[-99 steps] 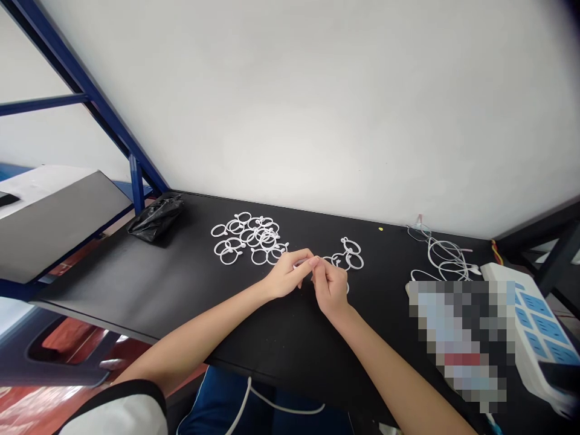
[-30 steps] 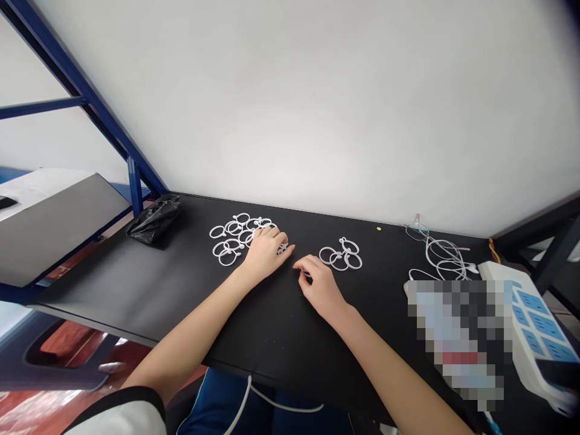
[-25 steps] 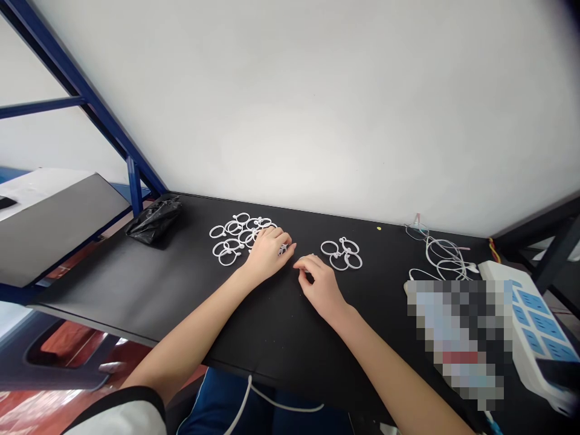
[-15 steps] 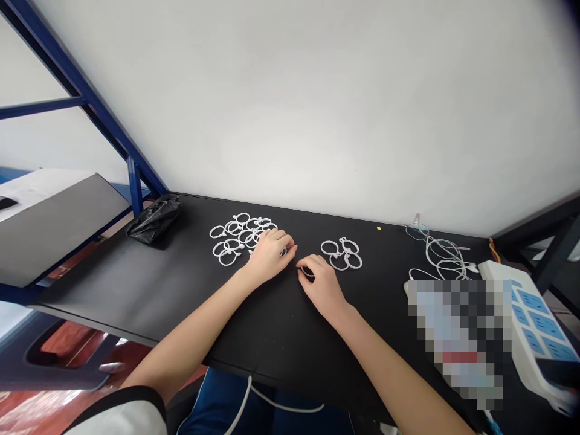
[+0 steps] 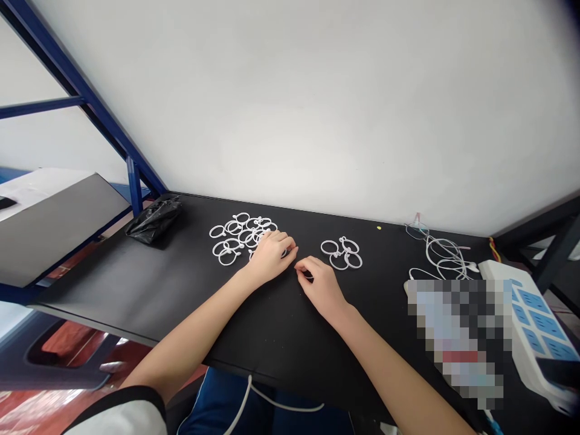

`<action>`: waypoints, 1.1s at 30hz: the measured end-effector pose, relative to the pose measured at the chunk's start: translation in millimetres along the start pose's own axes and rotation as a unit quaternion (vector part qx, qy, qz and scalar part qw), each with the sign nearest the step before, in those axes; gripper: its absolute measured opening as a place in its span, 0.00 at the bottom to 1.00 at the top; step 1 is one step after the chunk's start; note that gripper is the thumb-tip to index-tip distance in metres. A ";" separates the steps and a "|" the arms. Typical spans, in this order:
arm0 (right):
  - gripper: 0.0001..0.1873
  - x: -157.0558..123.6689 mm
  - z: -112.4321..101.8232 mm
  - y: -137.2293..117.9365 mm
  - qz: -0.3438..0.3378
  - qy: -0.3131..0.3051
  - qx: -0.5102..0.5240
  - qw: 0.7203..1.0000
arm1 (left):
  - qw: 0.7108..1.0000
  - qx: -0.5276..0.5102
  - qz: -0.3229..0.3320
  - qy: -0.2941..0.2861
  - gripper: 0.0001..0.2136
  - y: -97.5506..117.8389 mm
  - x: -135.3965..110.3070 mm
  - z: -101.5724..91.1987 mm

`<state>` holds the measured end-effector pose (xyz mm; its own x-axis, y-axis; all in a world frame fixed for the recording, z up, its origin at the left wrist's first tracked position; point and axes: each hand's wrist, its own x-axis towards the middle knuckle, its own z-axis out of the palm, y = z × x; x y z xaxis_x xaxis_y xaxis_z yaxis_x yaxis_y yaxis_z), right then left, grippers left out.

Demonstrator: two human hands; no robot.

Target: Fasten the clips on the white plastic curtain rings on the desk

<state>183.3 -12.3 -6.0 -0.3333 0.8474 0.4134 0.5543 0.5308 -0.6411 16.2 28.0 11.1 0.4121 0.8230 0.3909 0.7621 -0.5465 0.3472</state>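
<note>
Under the left hand's fingers [image 5: 277, 244] apparently lies the ring pile [image 5: 235, 235].

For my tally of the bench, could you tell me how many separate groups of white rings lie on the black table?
2: a large pile under the left hand, which may hide some rings, and a small cluster beyond the right hand.
</note>
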 end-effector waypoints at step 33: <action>0.11 1.1 -0.6 -7.7 -0.122 0.174 0.042 0.976 | 0.939 -0.317 -0.074 -0.111 0.18 13.9 1.9 -7.3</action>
<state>179.2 -15.5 -0.2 -0.1610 0.6465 0.7457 0.4213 0.7283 -0.5405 24.0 20.9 22.8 0.4734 0.8703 0.1358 0.3973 -0.3486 0.8489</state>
